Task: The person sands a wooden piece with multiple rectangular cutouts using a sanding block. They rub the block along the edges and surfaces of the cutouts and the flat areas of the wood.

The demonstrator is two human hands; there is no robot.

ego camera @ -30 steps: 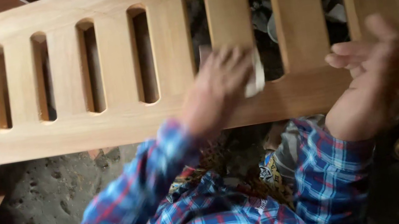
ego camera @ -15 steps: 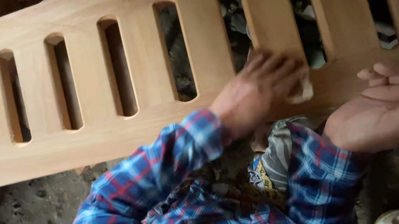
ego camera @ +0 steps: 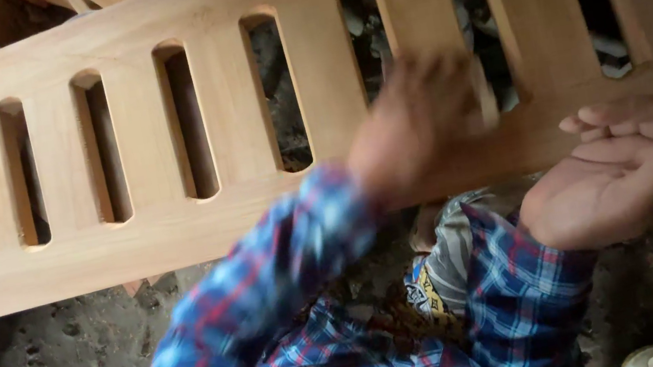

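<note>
The slotted wooden panel (ego camera: 162,139) spans the frame from 9 o'clock to 2 o'clock; compared with the earlier frame it sits slightly lower at its left end. The left hand (ego camera: 413,126) lies on the panel near centre, now motion-blurred, having shifted toward 9 o'clock; its finger state cannot be told, though a pale pad (ego camera: 486,101) shows at its edge. The right hand (ego camera: 629,162), at 3 o'clock, stays palm-up, fingers loosely spread, holding nothing, against the panel's lower edge.
</note>
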